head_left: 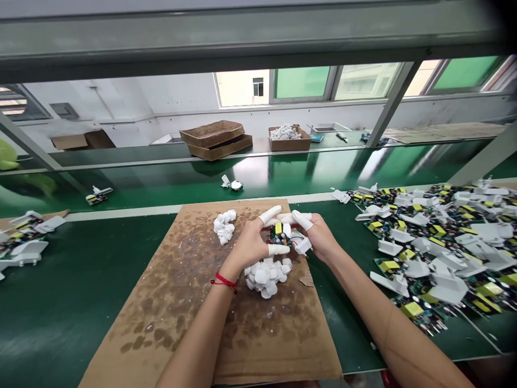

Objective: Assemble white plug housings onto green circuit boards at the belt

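"On the brown cardboard sheet lying across the green belt, what do we have between our hands?"

"A small circuit board with a yellow transformer, against a white plastic housing. Our left hand and right hand hold them just above the cardboard."

"And our fingers?"

"Closed on the work, not apart. The left fingers, in white finger cots, curl over the board while the left thumb comes under it. The right fingers wrap over the housing. Our hands hide exactly where each tip lands."

"Which way does it point?"

"Its long axis seems to run roughly across our view, with the housing end towards our right hand, tipped to the lower right. We can't tell the exact angle."

"How far along are we?"

"Much seems left. A large heap of boards and housings lies to our right, and a smaller heap to our left. Round white caps sit in a pile below our hands and a cluster beside them. Only two units lie apart, on the farther belt."
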{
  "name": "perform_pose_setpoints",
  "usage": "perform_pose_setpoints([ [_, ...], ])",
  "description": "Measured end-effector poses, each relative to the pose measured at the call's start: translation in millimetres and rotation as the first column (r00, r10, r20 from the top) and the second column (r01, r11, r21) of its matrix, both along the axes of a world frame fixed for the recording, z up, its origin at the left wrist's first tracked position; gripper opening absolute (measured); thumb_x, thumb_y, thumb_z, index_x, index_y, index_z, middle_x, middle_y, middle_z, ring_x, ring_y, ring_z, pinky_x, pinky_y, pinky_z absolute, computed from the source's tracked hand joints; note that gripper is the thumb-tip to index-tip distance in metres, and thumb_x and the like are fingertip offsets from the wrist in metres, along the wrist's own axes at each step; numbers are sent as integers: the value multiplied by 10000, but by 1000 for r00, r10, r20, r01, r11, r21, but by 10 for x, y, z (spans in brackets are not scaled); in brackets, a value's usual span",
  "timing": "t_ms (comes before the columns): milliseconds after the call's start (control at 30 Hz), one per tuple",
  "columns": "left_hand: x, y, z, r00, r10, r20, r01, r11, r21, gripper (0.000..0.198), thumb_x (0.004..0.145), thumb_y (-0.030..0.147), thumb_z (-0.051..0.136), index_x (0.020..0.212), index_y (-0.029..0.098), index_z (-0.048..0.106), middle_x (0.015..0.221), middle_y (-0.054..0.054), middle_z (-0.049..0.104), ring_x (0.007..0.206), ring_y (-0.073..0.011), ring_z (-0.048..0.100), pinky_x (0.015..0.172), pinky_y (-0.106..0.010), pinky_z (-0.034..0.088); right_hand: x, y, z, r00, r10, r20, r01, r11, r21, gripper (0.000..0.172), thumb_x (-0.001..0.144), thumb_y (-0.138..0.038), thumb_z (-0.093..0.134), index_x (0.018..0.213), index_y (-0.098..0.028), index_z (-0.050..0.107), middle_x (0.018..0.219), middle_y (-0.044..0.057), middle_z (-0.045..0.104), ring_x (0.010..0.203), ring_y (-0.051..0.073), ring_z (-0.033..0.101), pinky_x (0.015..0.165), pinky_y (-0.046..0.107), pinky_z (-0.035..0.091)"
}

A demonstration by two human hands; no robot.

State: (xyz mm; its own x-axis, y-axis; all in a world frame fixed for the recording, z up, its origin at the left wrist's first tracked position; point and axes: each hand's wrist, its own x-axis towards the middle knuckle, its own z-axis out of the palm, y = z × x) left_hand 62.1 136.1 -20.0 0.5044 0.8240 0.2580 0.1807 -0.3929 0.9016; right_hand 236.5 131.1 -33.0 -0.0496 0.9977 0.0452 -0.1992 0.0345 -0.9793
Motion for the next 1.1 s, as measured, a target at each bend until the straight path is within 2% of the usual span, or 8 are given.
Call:
perform_pose_setpoints([
  [67, -13, 26, -31, 997, 41, 63, -39, 999, -36, 928, 596, 183, 798, 1413, 216, 359, 1237, -123, 613, 1127, -284, 575, 968, -399, 465, 1, -10, 28, 999, 38, -15, -38, 998, -45, 508, 646, -587, 693, 865, -134, 762, 603, 58, 690, 419, 119, 513, 410, 225, 346],
  [133, -23, 47, -59, 991, 74, 109, -68, 996, -60, 934, 586, 178, 802, 1410, 215, 364, 1251, -124, 602, 1151, -289, 556, 975, -403, 460, -2, -10, 39, 999, 47, -28, -48, 998, -29, 520, 639, -580, 701, 910, -139, 758, 636, 58, 697, 479, 133, 551, 420, 213, 352],
  [233, -28, 62, -84, 987, 92, 129, -82, 993, -83, 932, 569, 167, 811, 1398, 207, 387, 1245, -132, 600, 1162, -301, 544, 983, -416, 453, -5, -6, 39, 998, 57, -12, -57, 998, 11, 499, 643, -552, 708, 923, -142, 757, 639, 54, 694, 512, 137, 557, 436, 209, 358],
  [400, -36, 58, -69, 989, 91, 116, -81, 992, -92, 911, 568, 163, 812, 1384, 215, 409, 1277, -132, 573, 1162, -299, 542, 986, -420, 447, -27, -20, 46, 994, 111, 17, -111, 994, 9, 510, 640, -545, 704, 934, -131, 754, 594, 31, 661, 437, 86, 457, 428, 197, 331],
  [667, -49, 76, -58, 987, 112, 113, -98, 988, -116, 936, 557, 177, 816, 1390, 175, 390, 1084, -117, 673, 1034, -270, 610, 953, -425, 458, -62, -1, -3, 992, 123, -6, -123, 992, -3, 414, 645, -502, 719, 880, -164, 763, 549, 3, 629, 435, 93, 439, 446, 209, 320],
  [767, -30, 55, -32, 986, 77, 147, -47, 979, -199, 968, 551, 165, 817, 1404, 182, 360, 1035, -104, 681, 959, -246, 630, 897, -391, 480, -36, -4, 12, 988, 131, -86, -136, 990, -43, 379, 612, -451, 761, 865, -168, 761, 643, 21, 684, 482, 106, 499, 481, 216, 358],
  [933, 2, -27, 53, 946, -35, 322, 155, 922, -355, 1003, 537, 136, 817, 1412, 194, 330, 894, -46, 679, 844, -184, 622, 791, -282, 483, -3, -32, 28, 933, 221, -284, -242, 969, -43, 305, 558, -365, 823, 795, -186, 755, 704, 33, 710, 608, 148, 598, 607, 258, 456],
  [1100, 5, -55, 88, 920, -33, 391, 208, 886, -415, 1016, 485, 122, 832, 1387, 186, 368, 786, 0, 650, 755, -149, 597, 715, -237, 467, -2, -33, -16, 907, 268, -324, -284, 959, -1, 247, 562, -344, 834, 737, -198, 738, 853, 50, 726, 690, 165, 629, 695, 298, 486],
])
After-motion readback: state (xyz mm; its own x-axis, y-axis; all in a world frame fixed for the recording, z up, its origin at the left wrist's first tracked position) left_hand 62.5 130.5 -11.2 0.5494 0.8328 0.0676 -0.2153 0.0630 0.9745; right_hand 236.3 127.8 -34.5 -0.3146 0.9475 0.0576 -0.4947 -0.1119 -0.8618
